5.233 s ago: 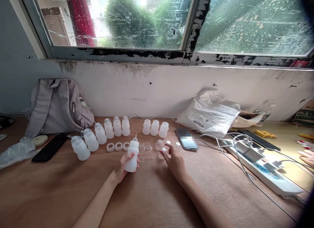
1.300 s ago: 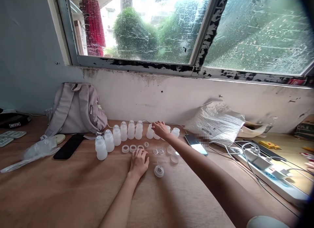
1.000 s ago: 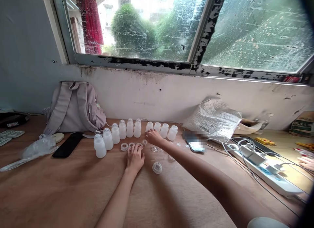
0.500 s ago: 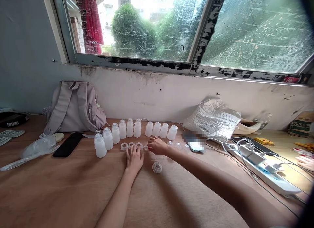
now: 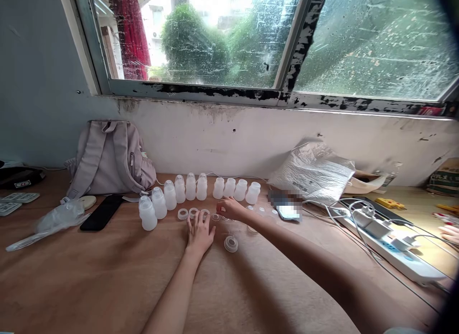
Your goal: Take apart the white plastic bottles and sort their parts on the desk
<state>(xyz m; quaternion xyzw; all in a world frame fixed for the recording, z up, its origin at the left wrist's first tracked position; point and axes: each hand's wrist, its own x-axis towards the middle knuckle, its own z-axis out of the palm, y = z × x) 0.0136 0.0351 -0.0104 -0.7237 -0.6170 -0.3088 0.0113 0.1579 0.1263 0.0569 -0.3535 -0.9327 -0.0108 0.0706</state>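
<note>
My left hand point(image 5: 201, 233) lies on the wooden table with its fingers apart, the fingertips at a row of white translucent rings point(image 5: 182, 214). My right hand point(image 5: 231, 208) is bent downward beside it, fingers curled together over thin clear rings point(image 5: 215, 217); what they hold, if anything, is hidden. Behind the hands stand several frosted baby bottles with clear caps point(image 5: 159, 203), and to their right several open-topped frosted bottles point(image 5: 253, 194). A clear round bottle part with a wide rim point(image 5: 231, 244) lies in front of my hands. Small clear discs point(image 5: 261, 210) lie under and past my right forearm.
On the left are a backpack point(image 5: 111, 157), a black phone point(image 5: 102, 212) and a plastic bag point(image 5: 60, 219). A lit phone point(image 5: 289, 211), a silver bubble pouch point(image 5: 315, 171) and a power strip with cables point(image 5: 390, 250) lie right. Another person's hand point(image 5: 450, 232) shows at the right edge.
My left hand has shifted slightly right along the rings. My right hand has moved slightly, and a thin ring by its fingertips shows more clearly. The bottles stand as before.
</note>
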